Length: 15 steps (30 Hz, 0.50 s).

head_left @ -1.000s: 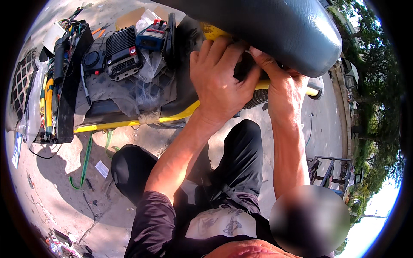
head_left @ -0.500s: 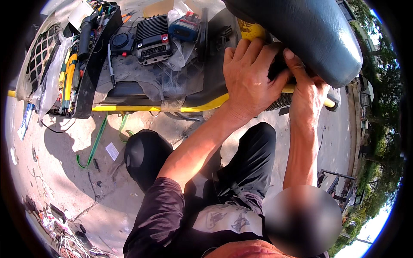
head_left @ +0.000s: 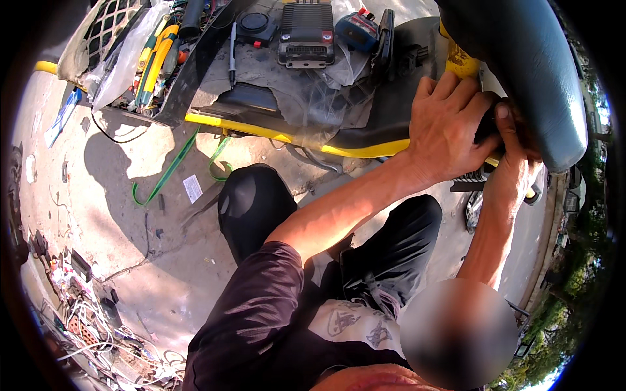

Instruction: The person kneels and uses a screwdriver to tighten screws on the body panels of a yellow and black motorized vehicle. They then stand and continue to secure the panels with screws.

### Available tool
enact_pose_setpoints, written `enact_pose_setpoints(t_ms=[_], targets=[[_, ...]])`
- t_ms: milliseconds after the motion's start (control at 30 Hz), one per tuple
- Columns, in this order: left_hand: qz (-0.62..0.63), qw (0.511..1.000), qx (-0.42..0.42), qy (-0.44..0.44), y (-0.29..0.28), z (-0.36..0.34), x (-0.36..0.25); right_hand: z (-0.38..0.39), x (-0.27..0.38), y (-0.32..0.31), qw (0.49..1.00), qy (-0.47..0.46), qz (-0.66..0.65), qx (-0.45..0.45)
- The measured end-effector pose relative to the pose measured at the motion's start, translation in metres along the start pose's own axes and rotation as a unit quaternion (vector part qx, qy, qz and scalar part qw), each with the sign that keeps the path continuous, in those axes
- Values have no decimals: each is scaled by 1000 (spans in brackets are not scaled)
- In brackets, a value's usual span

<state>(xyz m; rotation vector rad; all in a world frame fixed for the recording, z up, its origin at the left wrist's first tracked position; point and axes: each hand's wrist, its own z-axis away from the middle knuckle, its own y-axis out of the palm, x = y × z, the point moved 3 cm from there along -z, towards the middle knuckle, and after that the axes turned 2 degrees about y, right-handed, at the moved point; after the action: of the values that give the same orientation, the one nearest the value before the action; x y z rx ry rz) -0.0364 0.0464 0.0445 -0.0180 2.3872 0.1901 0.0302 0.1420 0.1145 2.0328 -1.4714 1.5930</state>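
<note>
From where I stand, the left hand (head_left: 450, 130) is bent over at the knuckles, its fingers curled into the shadowed gap under the padded seat (head_left: 521, 72), while the right hand (head_left: 512, 156) meets it from the other side, thumb raised and fingers tucked beneath; whether either one grips anything in there I can't tell, since the dark space between them hides it. The seat overhangs both hands at the upper right, and I'd judge the step in hand to be close, two-handed finger work just below it; the next move seems to call for steady fingertips, guided more by feel than by sight. The seat's cover is smooth, dark and glossy, rounded at the end. Near the left knuckles stands a scuffed yellow post (head_left: 462, 60), and a painted yellow rail (head_left: 372, 151) curves away along the footboard's edge. On the footboard sit a ribbed black metal box (head_left: 306, 32), a blue device with red parts (head_left: 358, 29) and some crinkled clear plastic (head_left: 332, 98). Farther left is a straight-walled black toolbox (head_left: 195, 72), packed with yellow-handled tools (head_left: 156, 65). Below, a flat green strap (head_left: 171, 171) hangs in a loop over the dusty, cracked ground (head_left: 176, 274).
</note>
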Motion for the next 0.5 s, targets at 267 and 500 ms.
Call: enact_pose_setpoints(t_ms=[267, 500], targets=[[-13, 1000, 15, 23, 3, 6, 6, 0, 1, -6, 998, 2, -48, 37], [-7, 1000, 14, 11, 1, 3, 0, 3, 1, 5, 1000, 0, -16, -10]])
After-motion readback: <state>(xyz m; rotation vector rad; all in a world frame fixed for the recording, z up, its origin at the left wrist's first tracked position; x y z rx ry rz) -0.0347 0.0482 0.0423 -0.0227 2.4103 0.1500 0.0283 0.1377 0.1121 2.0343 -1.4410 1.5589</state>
